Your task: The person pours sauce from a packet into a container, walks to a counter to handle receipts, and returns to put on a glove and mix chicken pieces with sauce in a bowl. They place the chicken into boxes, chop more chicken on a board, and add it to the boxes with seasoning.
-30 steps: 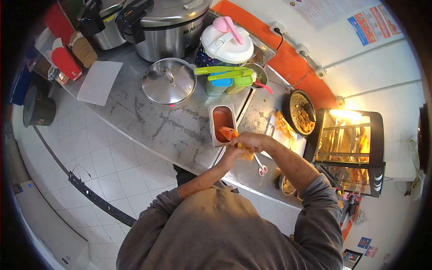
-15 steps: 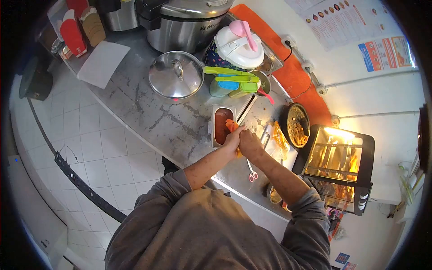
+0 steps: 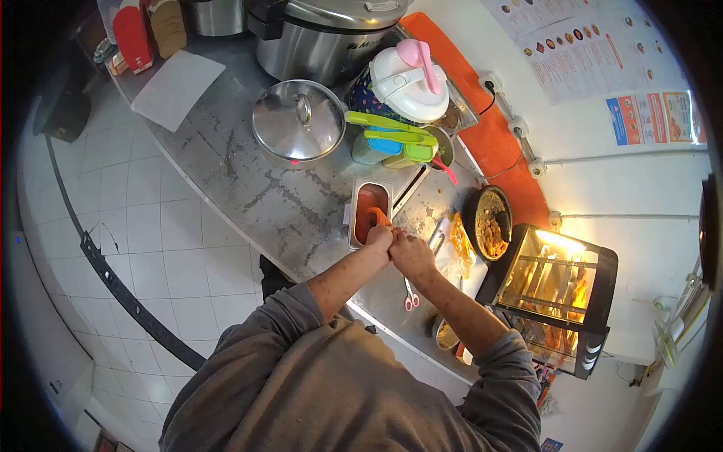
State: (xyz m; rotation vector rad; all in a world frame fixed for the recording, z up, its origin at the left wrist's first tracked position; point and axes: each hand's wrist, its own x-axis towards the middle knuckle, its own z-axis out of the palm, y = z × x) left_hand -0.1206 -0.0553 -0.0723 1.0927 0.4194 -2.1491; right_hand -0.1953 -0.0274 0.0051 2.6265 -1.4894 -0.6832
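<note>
My left hand [image 3: 379,239] and my right hand [image 3: 410,253] are closed together on an orange, soft-looking pouch [image 3: 379,217]. Most of it is hidden by my fingers. Its visible end points down into a rectangular metal container [image 3: 388,193], over the red-brown sauce [image 3: 369,200] inside. The container stands on the steel counter [image 3: 301,226], just beyond my left hand. Close to my wrists lies a pair of scissors [image 3: 411,301] with red-and-white handles.
A steel lid [image 3: 290,128], lidded tubs with green tongs [image 3: 392,135] and a rice cooker [image 3: 324,49] stand farther back. At the right are a dark bowl of food [image 3: 491,233], an orange plastic packet [image 3: 461,245] and a lit glass warmer [image 3: 553,282].
Both hands have shifted slightly left and toward my body with the pouch. The whole view has tilted a little. The pouch's end still hangs over the sauce.
</note>
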